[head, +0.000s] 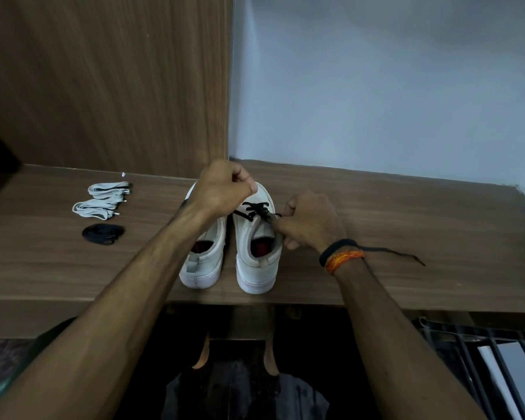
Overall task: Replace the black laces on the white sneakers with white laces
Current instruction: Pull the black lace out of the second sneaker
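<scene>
Left hand (225, 189) is curled over the toe of the right sneaker (256, 237), steadying it. Right hand (308, 221) pinches the black lace (255, 209) at the eyelets; the lace remains threaded only across the lower rows, one end trailing past the wrist. Left sneaker (202, 256), unlaced, stands just beside. On the wooden surface (406, 213), two bundled white laces (103, 198) and a removed black lace (103, 234) lie left.

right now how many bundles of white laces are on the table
2. Both lie left of the sneakers: the far white bundle near the wood panel, and the near white bundle just in front of it, with a coiled black lace closer still. None seem hidden.
</scene>
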